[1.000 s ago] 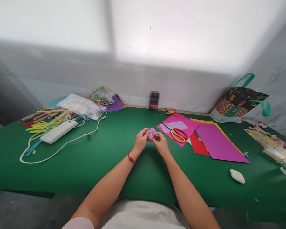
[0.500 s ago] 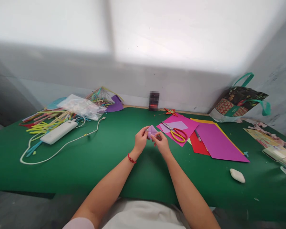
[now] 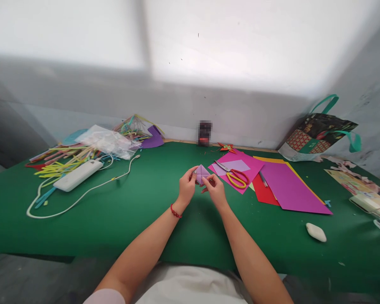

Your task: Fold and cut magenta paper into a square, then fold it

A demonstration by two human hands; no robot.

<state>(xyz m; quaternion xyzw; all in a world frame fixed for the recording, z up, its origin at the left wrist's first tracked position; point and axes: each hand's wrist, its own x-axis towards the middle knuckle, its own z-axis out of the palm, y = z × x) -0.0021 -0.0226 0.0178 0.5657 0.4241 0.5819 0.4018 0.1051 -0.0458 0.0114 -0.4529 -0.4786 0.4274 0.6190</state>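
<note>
A small piece of folded lilac paper [image 3: 202, 173], with crease lines crossing its face, is held up above the green table. My left hand [image 3: 187, 184] pinches its left edge; a red bracelet circles that wrist. At the lower right edge, the fingers of my right hand [image 3: 214, 188] are closed on the same paper. Just to the right lie open scissors [image 3: 237, 177] with red and yellow handles, resting on a magenta sheet [image 3: 240, 188] and a lilac sheet [image 3: 236, 165].
Purple sheets [image 3: 291, 185], a red sheet [image 3: 263, 195] and a pen [image 3: 263, 180] lie right. A white power bank [image 3: 78, 175] with a cable and a heap of paper strips [image 3: 66, 162] are left. A white case [image 3: 316, 232] sits front right, a bag [image 3: 316, 135] behind.
My right fingers have shifted slightly along the lower edge of the folded lilac paper, and more of its face shows. My left hand keeps its hold.
</note>
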